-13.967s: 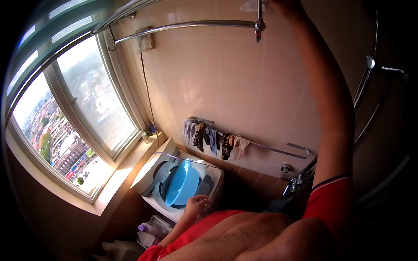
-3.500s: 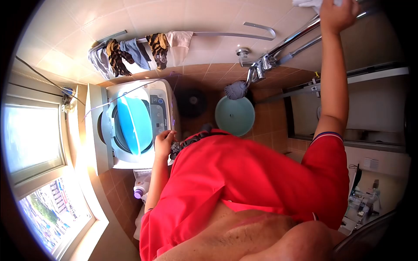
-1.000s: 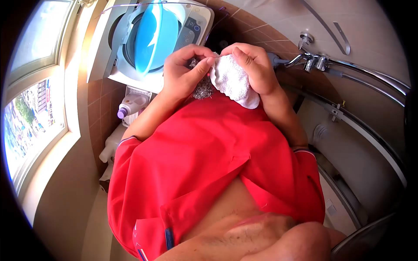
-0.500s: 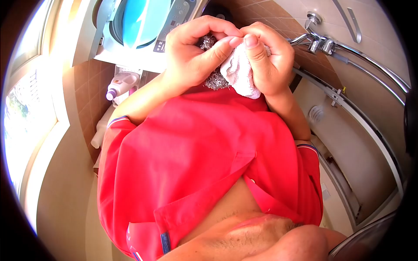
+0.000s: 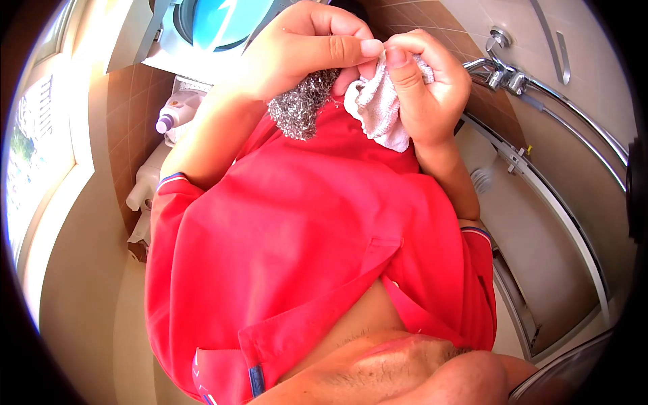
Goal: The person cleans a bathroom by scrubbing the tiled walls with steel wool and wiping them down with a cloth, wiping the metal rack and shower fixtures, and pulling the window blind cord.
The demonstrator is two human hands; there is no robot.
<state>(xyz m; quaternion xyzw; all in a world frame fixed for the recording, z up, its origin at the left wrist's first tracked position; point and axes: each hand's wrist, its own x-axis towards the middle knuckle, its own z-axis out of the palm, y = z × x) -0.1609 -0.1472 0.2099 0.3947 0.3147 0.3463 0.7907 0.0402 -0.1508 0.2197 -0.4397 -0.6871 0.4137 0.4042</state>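
Observation:
Both hands are raised in front of my chest, with their fingertips meeting. My left hand [image 5: 297, 54] is curled, its thumb and forefinger pinched at the top edge of a white cloth. A grey steel-wool scrubber [image 5: 302, 108] hangs below its palm, and the other fingers partly hide how it is held. My right hand [image 5: 432, 88] pinches the white cloth [image 5: 380, 111] between thumb and forefinger. The cloth hangs crumpled beneath the fingertips, beside the scrubber.
A washing machine [image 5: 196, 64] with a blue basin [image 5: 229, 23] in its opening stands at the upper left. Below it are a purple-capped bottle [image 5: 181, 109] and a white container [image 5: 145, 179]. A wall tap [image 5: 506, 75] and sliding-door rail [image 5: 560, 202] are at the right.
Since the older frames, my right hand has come down from overhead with the white cloth and met my left. Over the last half second, the scrubber has swung left and shows more fully.

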